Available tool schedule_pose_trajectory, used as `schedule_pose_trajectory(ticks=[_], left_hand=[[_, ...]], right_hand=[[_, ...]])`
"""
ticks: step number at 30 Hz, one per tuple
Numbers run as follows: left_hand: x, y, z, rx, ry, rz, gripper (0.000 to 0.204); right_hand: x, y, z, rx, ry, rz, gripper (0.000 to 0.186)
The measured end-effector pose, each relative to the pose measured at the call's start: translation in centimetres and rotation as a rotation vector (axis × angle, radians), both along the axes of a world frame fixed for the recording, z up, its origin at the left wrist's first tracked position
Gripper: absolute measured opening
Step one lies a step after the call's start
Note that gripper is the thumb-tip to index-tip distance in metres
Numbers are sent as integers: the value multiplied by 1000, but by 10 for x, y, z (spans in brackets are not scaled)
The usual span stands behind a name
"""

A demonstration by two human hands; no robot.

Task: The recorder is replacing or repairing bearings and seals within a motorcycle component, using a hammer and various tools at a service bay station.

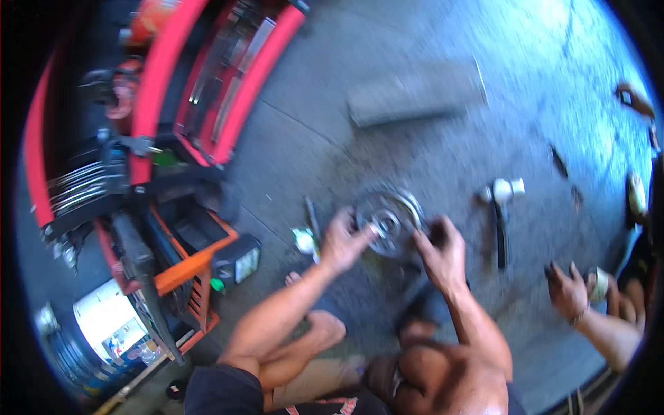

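Between my two hands is a round grey metal part (407,206) with a raised ring and hole at its centre; motion blur hides its exact kind. My left hand (342,242) grips its left edge, with the thumb lying over the face. The right edge is in the fingers of my right hand (443,250), thumb on top. Right of it, a hammer (502,235) with a dark handle and pale head lies on the floor. Near my left hand are a dark rod-like tool (311,216) and a small green-and-white item (303,240).
A long grey metal piece (418,91) lies on the floor (304,62) beyond my hands. At left stand a red tool chest (259,72) with tools, an orange frame (185,271) and a blue-and-white drum (104,318). Another person's hand (570,293) reaches in from the right.
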State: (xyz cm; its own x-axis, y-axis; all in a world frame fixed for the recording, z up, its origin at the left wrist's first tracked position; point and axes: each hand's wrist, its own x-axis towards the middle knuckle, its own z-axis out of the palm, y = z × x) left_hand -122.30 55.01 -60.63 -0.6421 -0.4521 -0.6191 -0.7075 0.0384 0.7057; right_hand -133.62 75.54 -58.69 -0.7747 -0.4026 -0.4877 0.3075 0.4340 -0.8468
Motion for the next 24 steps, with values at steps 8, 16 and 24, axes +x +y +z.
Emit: schedule_pose_trajectory(ticks=[8,16,24], left_hand=[[-39,-57,23,-382,-27,-181,74],[-86,-151,0,-566,-527,-323,128],[-93,-143,-20,-549,-640,-370,133]], right_hand=[[-91,-5,50,820,-90,1098,60],[-214,-194,313,-300,845,435,22],[-276,-448,498,-498,1475,242,28]])
